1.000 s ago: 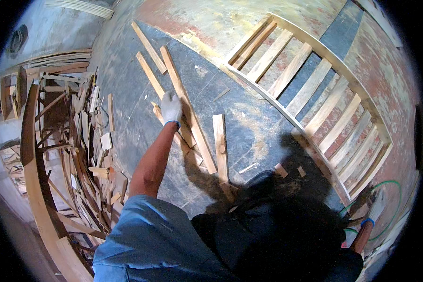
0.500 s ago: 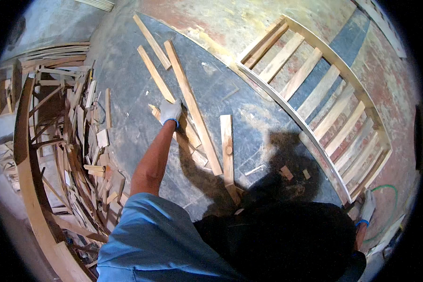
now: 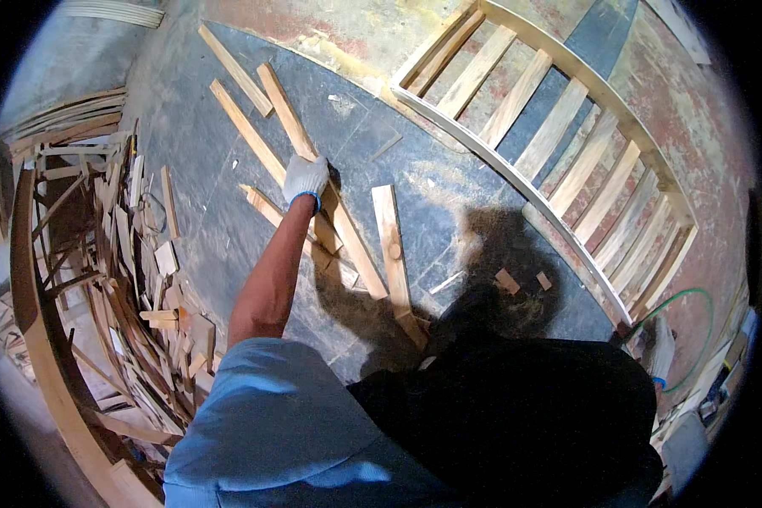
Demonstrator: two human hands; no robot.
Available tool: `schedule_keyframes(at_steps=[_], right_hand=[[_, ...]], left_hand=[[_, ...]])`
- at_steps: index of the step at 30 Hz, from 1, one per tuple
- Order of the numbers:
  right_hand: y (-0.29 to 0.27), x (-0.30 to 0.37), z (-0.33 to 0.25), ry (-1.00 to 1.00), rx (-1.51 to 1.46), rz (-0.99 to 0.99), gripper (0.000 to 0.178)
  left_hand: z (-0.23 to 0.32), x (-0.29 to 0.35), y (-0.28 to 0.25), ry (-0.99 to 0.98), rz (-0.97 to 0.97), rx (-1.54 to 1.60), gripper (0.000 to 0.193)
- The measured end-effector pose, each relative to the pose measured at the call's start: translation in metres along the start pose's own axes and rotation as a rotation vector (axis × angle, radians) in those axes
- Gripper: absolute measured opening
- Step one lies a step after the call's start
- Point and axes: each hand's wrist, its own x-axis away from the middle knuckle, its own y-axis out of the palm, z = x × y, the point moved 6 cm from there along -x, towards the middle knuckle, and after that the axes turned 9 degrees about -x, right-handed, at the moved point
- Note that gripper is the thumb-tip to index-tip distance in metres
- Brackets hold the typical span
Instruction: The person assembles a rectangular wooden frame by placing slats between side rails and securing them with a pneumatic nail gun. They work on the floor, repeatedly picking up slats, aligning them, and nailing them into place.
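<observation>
My left hand (image 3: 306,179), in a pale work glove with a blue cuff, is closed over the middle of a long wooden board (image 3: 357,245) lying on the floor. Its fingertips are partly hidden. Left of it lies a thinner wooden strip (image 3: 245,127), with another strip (image 3: 233,68) beyond. Shorter pieces (image 3: 265,206) lie partly under my left forearm. To the right is a board with a knot (image 3: 390,229). My right hand (image 3: 664,349), also gloved, hangs low at the right, near the close corner of a slatted wooden frame (image 3: 529,188); its fingers are indistinct.
A heap of scrap wood (image 3: 127,288) fills the left side, behind a long curved timber (image 3: 46,356). Small offcuts (image 3: 506,281) lie on the dusty floor in my shadow. A green hose (image 3: 709,326) curls at the right, close to my right hand.
My left hand has shifted right, from beside the thinner strip onto the long board. The whole view has slid, so the floor pieces appear further left and higher.
</observation>
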Motion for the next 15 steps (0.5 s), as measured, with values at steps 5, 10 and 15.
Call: schedule_keyframes(at_steps=[5,10,15], right_hand=[[0.048,0.005,-0.011,0.150,-0.151,0.029,0.034],[0.062,-0.005,-0.054,-0.233,0.422,-0.012,0.033],[0.120,0.032,-0.088,-0.082,0.024,0.011,0.027]], left_hand=[[-0.015,-0.056,0.014,0.306,-0.164,-0.215,0.046],[-0.028,-0.040,0.015,0.226,-0.395,0.271,0.021],[0.019,-0.030,-0.004,0.198,-0.616,1.142,0.015]])
